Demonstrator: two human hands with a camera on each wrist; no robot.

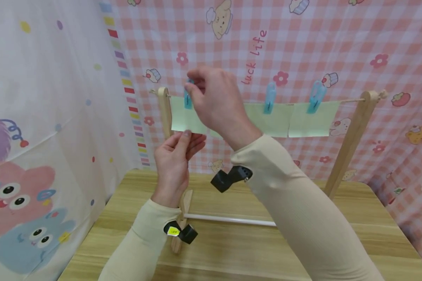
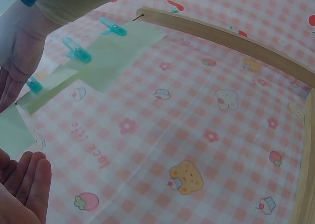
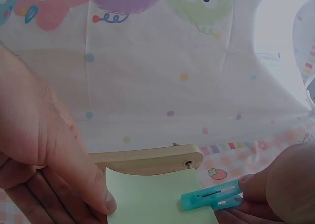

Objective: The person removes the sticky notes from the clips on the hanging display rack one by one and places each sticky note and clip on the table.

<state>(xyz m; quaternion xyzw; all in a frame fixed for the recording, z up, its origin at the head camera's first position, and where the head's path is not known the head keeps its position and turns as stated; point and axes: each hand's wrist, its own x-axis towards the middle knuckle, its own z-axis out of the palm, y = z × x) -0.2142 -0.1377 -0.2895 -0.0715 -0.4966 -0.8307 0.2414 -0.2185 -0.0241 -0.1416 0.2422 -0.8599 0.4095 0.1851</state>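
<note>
A pale green paper sheet (image 1: 179, 119) hangs at the left end of a cord. My left hand (image 1: 174, 158) pinches its lower edge, thumb on the near face; in the right wrist view the thumb lies on the sheet's edge. At the top of this sheet, my right hand (image 1: 219, 99) pinches the tail of a blue clothespin (image 3: 211, 195) between thumb and fingers. The clothespin's jaws lie over the paper. More green sheets (image 1: 313, 125) hang along the cord to the right, with blue clothespins (image 1: 270, 98) on them. My right hand hides part of the row in the head view.
Wooden posts (image 1: 349, 142) hold the cord at both ends. A white rod (image 1: 230, 219) runs low between them above the wooden table (image 1: 232, 253). Pink checked cloth (image 1: 204, 43) hangs close behind the row, and a white patterned curtain (image 1: 56, 78) stands on the left.
</note>
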